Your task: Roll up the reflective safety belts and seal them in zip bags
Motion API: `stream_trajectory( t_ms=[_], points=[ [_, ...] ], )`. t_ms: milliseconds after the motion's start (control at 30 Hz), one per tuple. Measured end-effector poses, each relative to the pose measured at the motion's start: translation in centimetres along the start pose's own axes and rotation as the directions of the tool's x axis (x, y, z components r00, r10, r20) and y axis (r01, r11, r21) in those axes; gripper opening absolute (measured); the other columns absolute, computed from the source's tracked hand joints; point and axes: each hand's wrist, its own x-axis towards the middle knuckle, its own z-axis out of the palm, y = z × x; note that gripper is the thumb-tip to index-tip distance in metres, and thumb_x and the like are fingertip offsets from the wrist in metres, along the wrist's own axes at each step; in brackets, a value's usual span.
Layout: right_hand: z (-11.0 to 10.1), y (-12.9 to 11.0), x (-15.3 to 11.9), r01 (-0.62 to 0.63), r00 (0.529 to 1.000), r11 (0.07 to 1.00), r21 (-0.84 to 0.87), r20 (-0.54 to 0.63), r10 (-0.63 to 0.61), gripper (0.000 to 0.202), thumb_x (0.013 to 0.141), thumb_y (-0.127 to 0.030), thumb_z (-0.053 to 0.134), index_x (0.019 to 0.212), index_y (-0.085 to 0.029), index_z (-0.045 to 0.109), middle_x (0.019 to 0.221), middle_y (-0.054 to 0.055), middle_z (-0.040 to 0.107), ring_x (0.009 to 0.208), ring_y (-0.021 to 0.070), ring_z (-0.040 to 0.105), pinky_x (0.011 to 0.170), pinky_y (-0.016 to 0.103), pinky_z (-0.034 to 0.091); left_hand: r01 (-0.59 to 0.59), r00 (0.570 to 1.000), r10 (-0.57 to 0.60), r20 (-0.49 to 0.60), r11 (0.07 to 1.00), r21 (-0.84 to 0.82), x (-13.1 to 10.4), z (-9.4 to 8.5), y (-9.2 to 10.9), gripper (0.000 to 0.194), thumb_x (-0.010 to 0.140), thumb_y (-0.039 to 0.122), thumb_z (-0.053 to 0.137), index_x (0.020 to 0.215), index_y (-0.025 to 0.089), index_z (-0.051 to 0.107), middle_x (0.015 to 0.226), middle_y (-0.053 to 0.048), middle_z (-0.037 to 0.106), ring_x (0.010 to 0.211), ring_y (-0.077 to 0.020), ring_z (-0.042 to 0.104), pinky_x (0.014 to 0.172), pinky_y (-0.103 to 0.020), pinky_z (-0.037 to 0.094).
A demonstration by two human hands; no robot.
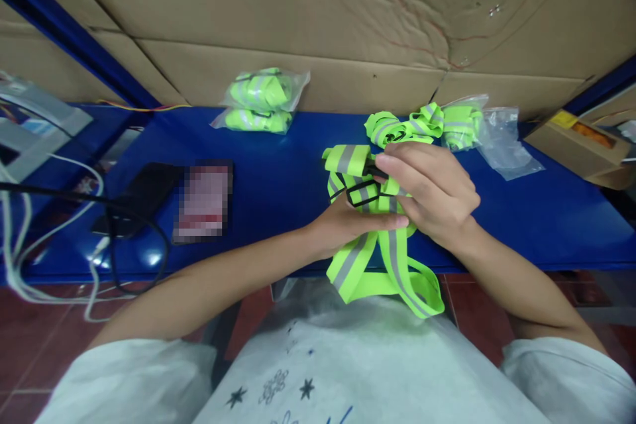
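A neon yellow-green strap with a grey reflective stripe (395, 258) is bunched in front of me, its loops hanging over the table's front edge. My left hand (350, 222) is closed on it from the left, thumb laid across the bands. Beside that hand sits a black rectangular buckle (362, 193). With bent fingers, my right hand (430, 189) pinches a black piece on the strap, at the folded upper end; the fingertips partly cover this piece.
Bagged green straps (261, 96) lie at the back, with loose coiled straps (387, 129), another bagged strap (461, 126) and a clear bag (507, 139) further right. A cardboard box (579, 149) is at the right; a black phone (144, 195), a pixelated item (203, 202) and cables are left.
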Motion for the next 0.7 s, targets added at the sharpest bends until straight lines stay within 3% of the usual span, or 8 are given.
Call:
stream_trajectory(
  t_ms=[100,267,500,633,700],
  points=[
    [-0.4,0.5,-0.1,0.133,0.991,0.991,0.022,0.006,-0.134,0.04,0.106,-0.028,0.053,0.145,-0.035,0.063,0.128,0.002,0.075,0.12,0.0222,0.071,0.099,0.04,0.064,-0.027,0.999,0.028,-0.037,0.999,0.023,0.1,-0.3,-0.2,0.043,0.073,0.023,0.092,0.111,0.019,0.075,0.111,-0.005,0.078,0.108,-0.0248,0.074,0.107,-0.047,0.055],
    [-1.7,1.7,0.1,0.291,0.948,0.957,-0.016,0.143,-0.286,0.043,0.103,-0.026,0.062,0.145,-0.033,0.061,0.135,0.002,0.072,0.129,0.0215,0.067,0.103,0.038,0.063,0.033,0.992,-0.028,0.119,0.999,-0.041,0.3,-1.2,0.1,0.026,0.08,0.024,0.087,0.104,0.016,0.078,0.106,-0.007,0.08,0.1,-0.0257,0.078,0.103,-0.046,0.059],
    [-2.5,1.6,0.9,0.085,0.915,0.988,0.128,0.383,-0.129,0.047,0.106,-0.025,0.052,0.152,-0.036,0.056,0.153,0.001,0.06,0.148,0.0249,0.052,0.123,0.049,0.05,0.1,0.98,-0.074,0.186,0.986,-0.135,0.7,-2.5,1.3,0.051,0.07,0.025,0.094,0.118,0.02,0.076,0.115,-0.009,0.08,0.119,-0.0324,0.073,0.115,-0.052,0.05],
    [-2.8,2.0,1.1,0.019,0.887,0.981,0.192,0.449,-0.105,0.055,0.103,-0.021,0.05,0.157,-0.029,0.05,0.159,0.007,0.054,0.151,0.0307,0.047,0.125,0.056,0.045,0.139,0.956,-0.082,0.282,0.972,-0.19,1.1,-2.8,2.3,0.066,0.072,0.07,0.083,0.115,0.021,0.077,0.116,-0.011,0.079,0.129,-0.0386,0.067,0.114,-0.054,0.05],
    [-2.9,2.1,1.2,0.0,0.883,0.977,0.215,0.458,-0.101,0.055,0.103,-0.023,0.05,0.158,-0.028,0.05,0.16,0.007,0.052,0.152,0.0316,0.046,0.125,0.058,0.043,0.075,0.977,-0.028,0.21,0.972,-0.221,1.2,-2.9,2.7,0.075,0.074,0.084,0.07,0.121,0.026,0.074,0.118,-0.007,0.079,0.133,-0.0377,0.064,0.114,-0.051,0.05]
  ],
)
